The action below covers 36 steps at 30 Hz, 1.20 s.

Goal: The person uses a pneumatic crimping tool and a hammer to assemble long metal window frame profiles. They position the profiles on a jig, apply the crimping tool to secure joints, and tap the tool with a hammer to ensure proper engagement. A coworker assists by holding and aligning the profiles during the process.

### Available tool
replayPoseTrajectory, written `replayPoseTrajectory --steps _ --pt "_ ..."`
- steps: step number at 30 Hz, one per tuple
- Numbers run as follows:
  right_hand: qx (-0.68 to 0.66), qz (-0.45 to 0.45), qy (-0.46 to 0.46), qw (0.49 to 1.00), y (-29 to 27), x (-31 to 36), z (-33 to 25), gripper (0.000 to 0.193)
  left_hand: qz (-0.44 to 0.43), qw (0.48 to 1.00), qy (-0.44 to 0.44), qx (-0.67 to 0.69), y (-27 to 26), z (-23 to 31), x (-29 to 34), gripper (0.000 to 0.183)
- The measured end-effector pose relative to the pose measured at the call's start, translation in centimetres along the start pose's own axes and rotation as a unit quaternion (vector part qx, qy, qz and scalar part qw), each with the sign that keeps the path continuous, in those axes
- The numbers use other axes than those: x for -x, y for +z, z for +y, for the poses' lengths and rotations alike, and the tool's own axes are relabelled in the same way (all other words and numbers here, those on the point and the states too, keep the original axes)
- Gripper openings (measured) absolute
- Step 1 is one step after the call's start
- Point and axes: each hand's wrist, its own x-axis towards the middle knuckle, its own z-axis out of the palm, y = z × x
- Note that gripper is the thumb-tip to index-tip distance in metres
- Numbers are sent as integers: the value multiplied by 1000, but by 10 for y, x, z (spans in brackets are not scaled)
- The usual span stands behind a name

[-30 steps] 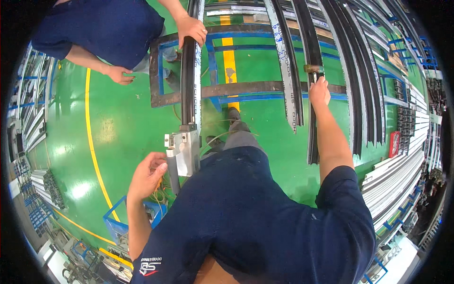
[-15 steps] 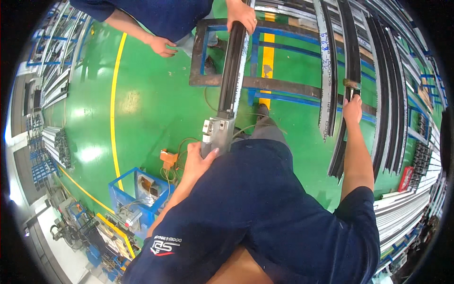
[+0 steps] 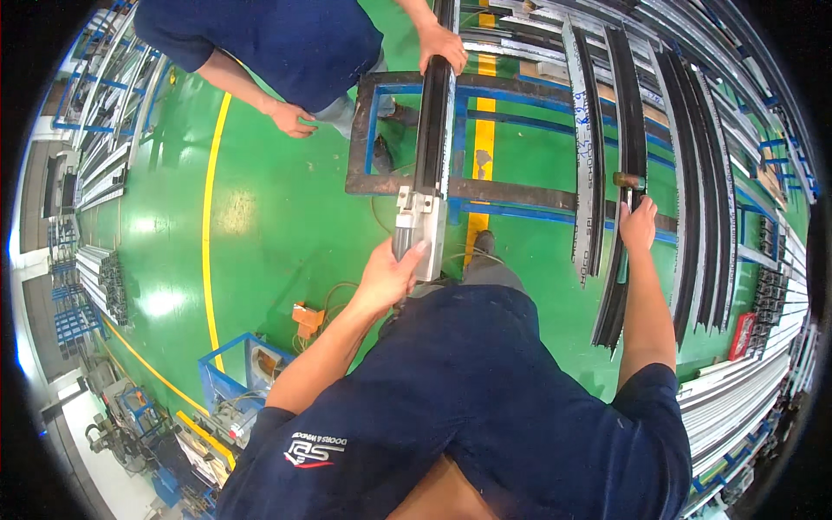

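Note:
My left hand (image 3: 390, 276) is closed round the grey cylindrical part of a silver metal fixture (image 3: 432, 236). This fixture sits at the near end of a long black-and-silver profile (image 3: 430, 130) lying across the rack. My right hand (image 3: 639, 224) grips a hammer (image 3: 628, 181) with a brownish head and a teal handle, held over a black profile (image 3: 632, 113) on the right. A co-worker's hand (image 3: 443, 49) rests on the far part of the long profile; their other hand (image 3: 292, 120) hangs at their side.
A steel rack frame (image 3: 511, 192) with blue bars supports the profiles. Several more profiles (image 3: 689, 191) lie to the right. On the green floor stand a blue metal box frame (image 3: 211, 374) and an orange foot pedal (image 3: 307, 319) with cables. A red object (image 3: 741, 336) lies at the right.
My left hand and the fixture have moved away from me and slightly right, with the near end of the long profile. The hammer stays in my right hand over the same profile.

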Motion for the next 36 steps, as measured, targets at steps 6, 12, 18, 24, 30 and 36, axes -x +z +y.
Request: replayPoseTrajectory --steps 6,12,18,24,30,36 --pt "43 38 5 998 -19 -15 -29 62 -25 999 -18 45 9 8 -17 30" --pt "-78 146 -77 983 -52 -6 -96 64 -25 997 -32 63 4 16 -14 33" --pt "-307 -308 -214 875 -72 142 -159 46 -67 995 -42 65 -4 14 -15 35" --pt "-271 -504 -242 784 -36 201 -131 34 -117 992 -18 38 -26 6 -7 40" --pt "-453 -456 42 765 -85 185 -123 36 -136 991 5 -7 -54 -4 6 56" --pt "-447 -331 348 755 -85 356 -75 33 61 997 -55 -17 -108 -128 30 63"
